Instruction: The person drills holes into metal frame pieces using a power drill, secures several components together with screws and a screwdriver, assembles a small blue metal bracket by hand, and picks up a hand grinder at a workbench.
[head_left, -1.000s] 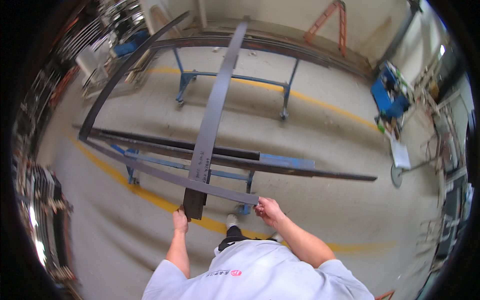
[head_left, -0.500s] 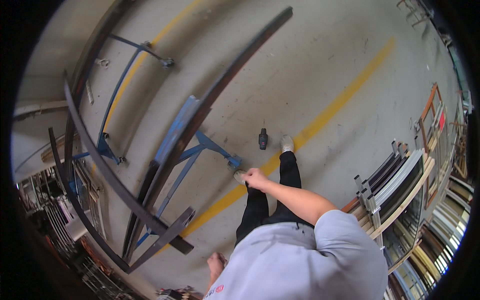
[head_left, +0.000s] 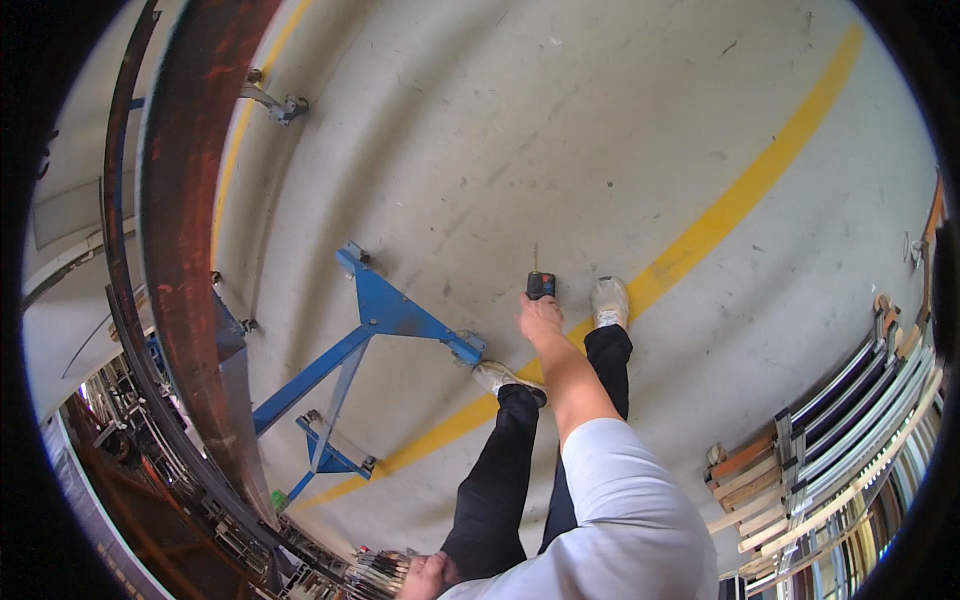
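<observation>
On the grey floor just left of my right shoe is a dark cordless drill [head_left: 541, 286] with a thin bit [head_left: 535, 258] pointing away from me. Reaching down with the arm stretched out, my right hand [head_left: 541, 318] closes on the drill's near end, which it hides. My left hand [head_left: 427, 577] is low at the bottom edge beside my left thigh. Its fingers are curled in, and nothing shows in them.
A blue wheeled stand [head_left: 385, 315] reaches close to my left shoe. A long rusty brown beam [head_left: 190, 200] runs along the left. Racks of long profiles [head_left: 850, 430] stand at the lower right. A yellow line [head_left: 720, 220] crosses the floor.
I have bent lower, and the floor looks nearer. My right hand has moved from above my left shoe to the drill. The beam and stand have shifted left in view.
</observation>
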